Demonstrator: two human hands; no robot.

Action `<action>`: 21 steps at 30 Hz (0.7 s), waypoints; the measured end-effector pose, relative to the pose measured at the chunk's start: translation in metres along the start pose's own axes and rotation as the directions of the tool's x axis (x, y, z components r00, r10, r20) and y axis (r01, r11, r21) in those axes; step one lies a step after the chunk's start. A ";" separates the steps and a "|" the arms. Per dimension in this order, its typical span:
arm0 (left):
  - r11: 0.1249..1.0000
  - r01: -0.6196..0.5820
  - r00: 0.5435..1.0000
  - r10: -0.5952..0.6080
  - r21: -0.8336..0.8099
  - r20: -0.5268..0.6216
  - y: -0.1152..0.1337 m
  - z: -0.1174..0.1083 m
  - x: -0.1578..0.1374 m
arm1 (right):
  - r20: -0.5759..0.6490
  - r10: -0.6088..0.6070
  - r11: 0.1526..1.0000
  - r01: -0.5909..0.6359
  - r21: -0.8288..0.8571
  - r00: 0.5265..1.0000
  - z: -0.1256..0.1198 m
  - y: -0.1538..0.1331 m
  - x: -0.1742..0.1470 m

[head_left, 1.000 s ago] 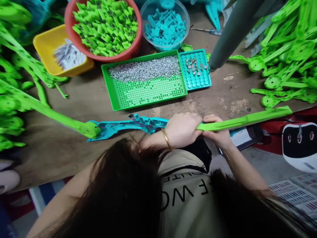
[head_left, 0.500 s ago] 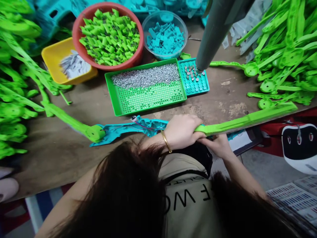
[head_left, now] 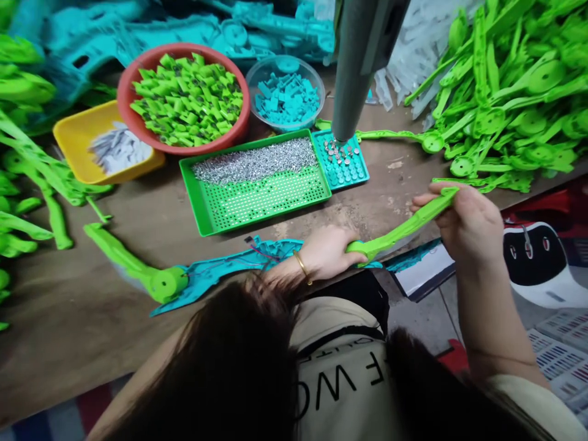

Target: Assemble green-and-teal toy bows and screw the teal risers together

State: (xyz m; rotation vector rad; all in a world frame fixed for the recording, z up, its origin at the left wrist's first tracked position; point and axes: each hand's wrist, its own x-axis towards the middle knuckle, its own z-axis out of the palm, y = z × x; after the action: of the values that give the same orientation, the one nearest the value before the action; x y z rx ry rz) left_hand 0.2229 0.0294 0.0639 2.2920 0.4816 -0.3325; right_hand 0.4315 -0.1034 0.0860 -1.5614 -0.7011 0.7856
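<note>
A table (head_left: 55,343) stretches beneath the fingers; across it, under the left hand (head_left: 328,250), lies a blue frame (head_left: 220,266). Left fingers clasp a green arm (head_left: 404,229) at one end, right hand (head_left: 475,220) fingers pinching its tip. Metal pins (head_left: 257,160) lie beyond the left fingers.

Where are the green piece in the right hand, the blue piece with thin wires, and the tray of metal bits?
Green piece (head_left: 402,231): head view, middle of its length.
Blue piece (head_left: 218,268): head view, near its visible middle.
Green tray (head_left: 261,199): head view, bare perforated floor.
</note>
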 end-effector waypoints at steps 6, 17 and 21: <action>1.000 0.021 0.999 -0.022 0.018 0.037 -0.002 0.000 0.004 | -0.118 -0.018 0.998 0.024 0.051 0.993 0.015 0.013 0.016; 0.999 -0.016 1.000 0.017 -0.048 0.016 -0.001 -0.005 0.008 | 0.122 0.305 0.949 -0.292 -0.116 0.945 0.062 0.071 -0.100; 0.999 -0.007 0.999 0.009 -0.052 0.040 0.002 0.004 0.011 | 0.067 0.335 0.942 -0.332 -0.056 0.940 0.075 0.073 -0.099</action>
State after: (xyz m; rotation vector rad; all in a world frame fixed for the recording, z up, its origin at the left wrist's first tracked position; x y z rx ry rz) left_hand 0.2332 0.0276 0.0578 2.2323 0.4552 -0.3577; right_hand 0.3130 -0.1482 0.0168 -1.7230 -0.5147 1.0908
